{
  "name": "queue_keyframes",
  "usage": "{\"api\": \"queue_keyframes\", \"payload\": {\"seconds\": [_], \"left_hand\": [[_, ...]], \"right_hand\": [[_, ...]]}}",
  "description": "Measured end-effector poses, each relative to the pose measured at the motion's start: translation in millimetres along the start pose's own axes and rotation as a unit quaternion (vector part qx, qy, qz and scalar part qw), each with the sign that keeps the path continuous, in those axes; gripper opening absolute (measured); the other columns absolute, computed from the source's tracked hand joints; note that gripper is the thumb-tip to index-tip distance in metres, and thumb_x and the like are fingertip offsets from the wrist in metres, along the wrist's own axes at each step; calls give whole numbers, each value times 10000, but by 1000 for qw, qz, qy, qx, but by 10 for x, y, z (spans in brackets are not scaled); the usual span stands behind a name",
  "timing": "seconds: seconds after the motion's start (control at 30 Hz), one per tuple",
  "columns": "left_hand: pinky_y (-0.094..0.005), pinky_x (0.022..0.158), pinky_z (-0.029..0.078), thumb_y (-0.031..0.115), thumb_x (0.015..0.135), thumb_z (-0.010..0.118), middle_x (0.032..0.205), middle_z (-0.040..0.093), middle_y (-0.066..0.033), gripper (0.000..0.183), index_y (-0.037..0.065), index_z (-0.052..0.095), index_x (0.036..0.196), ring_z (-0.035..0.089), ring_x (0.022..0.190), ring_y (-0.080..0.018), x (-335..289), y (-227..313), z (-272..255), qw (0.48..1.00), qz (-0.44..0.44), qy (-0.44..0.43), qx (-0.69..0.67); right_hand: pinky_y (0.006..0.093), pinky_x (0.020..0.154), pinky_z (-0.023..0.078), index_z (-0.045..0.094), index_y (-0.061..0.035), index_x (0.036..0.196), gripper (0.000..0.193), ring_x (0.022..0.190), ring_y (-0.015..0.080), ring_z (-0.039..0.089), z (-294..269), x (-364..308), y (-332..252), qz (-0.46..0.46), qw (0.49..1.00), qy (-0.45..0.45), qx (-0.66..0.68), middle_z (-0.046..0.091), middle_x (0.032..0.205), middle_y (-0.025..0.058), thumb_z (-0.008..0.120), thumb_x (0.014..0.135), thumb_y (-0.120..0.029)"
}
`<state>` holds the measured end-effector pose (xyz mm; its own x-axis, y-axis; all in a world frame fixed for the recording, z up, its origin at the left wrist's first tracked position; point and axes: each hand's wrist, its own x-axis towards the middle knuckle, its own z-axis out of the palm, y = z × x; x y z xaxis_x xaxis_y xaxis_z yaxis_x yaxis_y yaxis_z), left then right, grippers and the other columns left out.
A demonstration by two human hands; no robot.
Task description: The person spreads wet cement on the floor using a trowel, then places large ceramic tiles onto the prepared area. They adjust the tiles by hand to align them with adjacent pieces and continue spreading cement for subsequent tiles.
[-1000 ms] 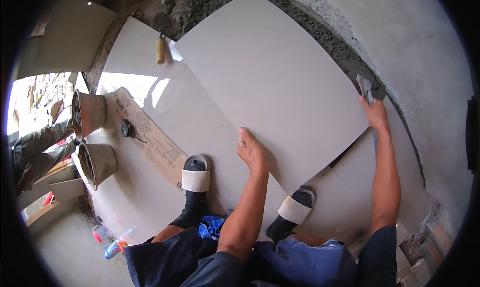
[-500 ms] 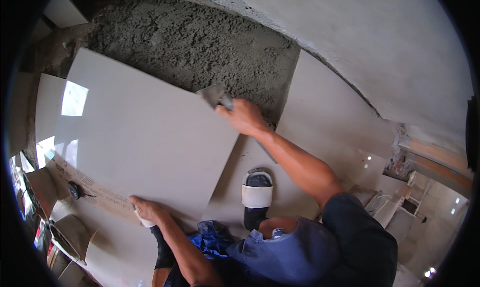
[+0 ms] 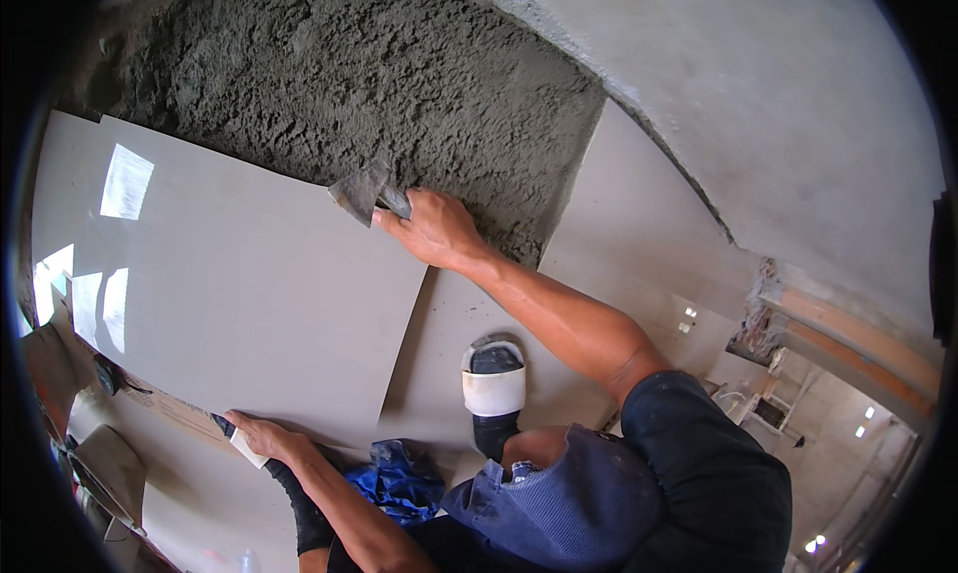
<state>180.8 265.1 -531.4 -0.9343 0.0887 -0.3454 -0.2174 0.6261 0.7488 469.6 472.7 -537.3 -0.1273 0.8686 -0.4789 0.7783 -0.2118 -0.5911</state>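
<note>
A large glossy light-grey tile (image 3: 259,274) lies at a slant at centre left, its far edge beside a bed of wet grey mortar (image 3: 399,84). My right hand (image 3: 436,231) is closed round the handle of a trowel (image 3: 357,191). The trowel's flat, mortar-smeared blade is at the tile's far edge. Near the tile's close edge, my left hand (image 3: 267,437) has its fingers curled onto that edge; the fingers' undersides are hidden. One foot in a white-strapped sandal (image 3: 494,391) stands on the laid floor tile, right of the slanted tile.
A laid tile (image 3: 639,204) borders the mortar on the right, along a pale wall (image 3: 758,84). Blue crumpled cloth or plastic (image 3: 399,481) lies by my left forearm. A bucket-like container (image 3: 110,473) stands at lower left, near brown printed cardboard (image 3: 180,408).
The large tile has shifted left in view, along with both my hands. My right hand has carried the trowel leftward along the tile's far edge. More mortar shows at upper left.
</note>
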Motion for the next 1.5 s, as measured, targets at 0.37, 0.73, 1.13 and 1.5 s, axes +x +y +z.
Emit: {"api": "queue_keyframes", "payload": {"seconds": [0.37, 0.73, 1.13, 1.5], "left_hand": [[-380, 943, 433, 633, 912, 420, 1263, 528, -226, 825, -119, 484, 1246, 525, 1088, -322, 154, -49, -41, 997, -24, 5, 73], [-404, 966, 433, 673, 896, 392, 1267, 516, -255, 891, -136, 463, 1262, 515, 1122, -349, 188, -36, -39, 990, -60, 31, 122], [-414, 988, 420, 692, 885, 383, 1295, 492, -269, 914, -131, 458, 1276, 497, 1148, -359, 164, -18, 11, 984, -57, 50, 159], [-413, 995, 411, 681, 890, 393, 1294, 497, -269, 901, -128, 456, 1281, 498, 1150, -354, 159, -24, -14, 984, -24, 40, 169]], "right_hand": [[456, 695, 503, 622, 51, 851, 541, 779, 380, 643, -78, 25, 91, 8, 994, -92, 56, 636, 809, 238, 576, 844, -488], [434, 566, 476, 532, -16, 839, 453, 560, 322, 590, -1661, -240, 1213, 54, 983, 110, -138, 591, 673, 141, 586, 891, -462], [439, 666, 527, 574, -26, 784, 638, 709, 347, 658, -1943, 358, 1886, -19, 939, 15, -342, 647, 719, 164, 543, 826, -662], [467, 682, 509, 641, -29, 800, 758, 739, 390, 652, -2019, 509, 1904, 37, 921, 233, -309, 653, 710, 204, 478, 772, -769]]}}
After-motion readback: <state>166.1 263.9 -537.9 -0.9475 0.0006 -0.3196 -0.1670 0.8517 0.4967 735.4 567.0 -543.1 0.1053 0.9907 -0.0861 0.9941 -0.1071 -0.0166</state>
